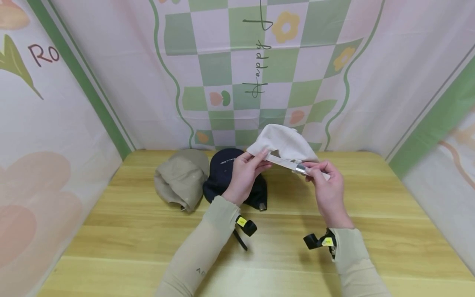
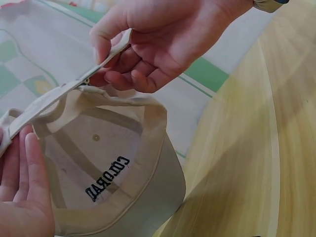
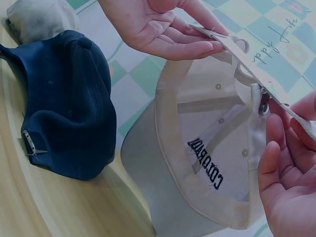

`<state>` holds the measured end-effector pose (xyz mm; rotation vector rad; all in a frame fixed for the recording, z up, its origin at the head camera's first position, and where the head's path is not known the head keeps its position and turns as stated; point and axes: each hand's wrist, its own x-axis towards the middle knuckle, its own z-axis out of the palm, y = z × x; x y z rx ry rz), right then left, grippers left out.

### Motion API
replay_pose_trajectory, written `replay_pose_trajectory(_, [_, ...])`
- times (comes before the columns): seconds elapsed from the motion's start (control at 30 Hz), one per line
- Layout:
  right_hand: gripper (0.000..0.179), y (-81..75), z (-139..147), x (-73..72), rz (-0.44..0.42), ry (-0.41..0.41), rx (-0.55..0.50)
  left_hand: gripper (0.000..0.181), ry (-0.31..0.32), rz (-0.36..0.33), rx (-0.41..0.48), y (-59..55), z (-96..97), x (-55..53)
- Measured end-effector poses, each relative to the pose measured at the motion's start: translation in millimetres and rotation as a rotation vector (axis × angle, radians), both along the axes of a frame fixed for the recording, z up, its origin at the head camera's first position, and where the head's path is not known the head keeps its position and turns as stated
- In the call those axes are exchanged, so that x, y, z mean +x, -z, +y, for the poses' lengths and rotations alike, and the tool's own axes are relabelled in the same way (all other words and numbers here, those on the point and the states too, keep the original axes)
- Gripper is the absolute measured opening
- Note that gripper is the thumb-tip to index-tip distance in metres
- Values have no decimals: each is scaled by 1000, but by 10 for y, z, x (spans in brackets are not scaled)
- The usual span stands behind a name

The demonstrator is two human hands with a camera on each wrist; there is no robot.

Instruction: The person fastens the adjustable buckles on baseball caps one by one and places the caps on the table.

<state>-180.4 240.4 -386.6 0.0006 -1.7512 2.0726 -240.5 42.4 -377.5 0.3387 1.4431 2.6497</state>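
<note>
Both hands hold a cream-white baseball cap (image 1: pixel 283 142) above the table, its back strap (image 1: pixel 280 161) turned toward me. My left hand (image 1: pixel 245 171) pinches the strap's left end between thumb and fingers. At the other side my right hand (image 1: pixel 326 181) pinches the loose strap end, right beside a silver metal buckle (image 1: pixel 301 168). Inside the cap, dark stitched letters (image 2: pixel 107 178) show in the left wrist view, and the brim (image 3: pixel 153 173) points downward in the right wrist view.
A navy cap (image 1: pixel 222 173) lies on the wooden table (image 1: pixel 282 255) behind my left wrist. Left of it sits a khaki cap (image 1: pixel 182 177), partly folded. Printed curtains (image 1: pixel 256 66) hang at the table's back and sides.
</note>
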Motion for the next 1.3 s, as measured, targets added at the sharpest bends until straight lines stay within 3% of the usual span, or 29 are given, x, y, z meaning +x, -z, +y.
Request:
replay_pose_trajectory(0.23, [11, 31, -19, -14, 28, -19, -40, 15, 21, -2, 27, 3, 11, 16])
replay_pose_trajectory(0.37, [12, 67, -2, 4, -39, -57, -62, 18, 37, 2, 44, -1, 15, 20])
replay_pose_trajectory(0.43, [20, 95, 35, 17, -114, -140, -30, 20, 42, 5, 48, -3, 16, 17])
replay_pose_trajectory(0.57, [42, 182, 113, 15, -222, -394, 113, 22, 50, 10, 62, -11, 16, 24])
replay_pose_trajectory(0.7, [59, 297, 118, -15, -247, -604, 273, 22, 49, 20, 74, -28, 25, 29])
replay_pose_trajectory(0.8, [62, 380, 86, -29, -282, -701, 310, 21, 46, 31, 83, -44, 33, 25])
replay_pose_trajectory(1.07, [67, 536, -45, -58, -324, -753, 280, 17, 36, 45, 124, -65, 38, 30])
replay_pose_trajectory(1.2, [67, 525, -133, -90, -265, -683, 219, 16, 42, 28, 134, -64, 47, 30])
replay_pose_trajectory(1.3, [54, 483, -176, -117, -186, -621, 124, 17, 46, 16, 136, -62, 53, 32])
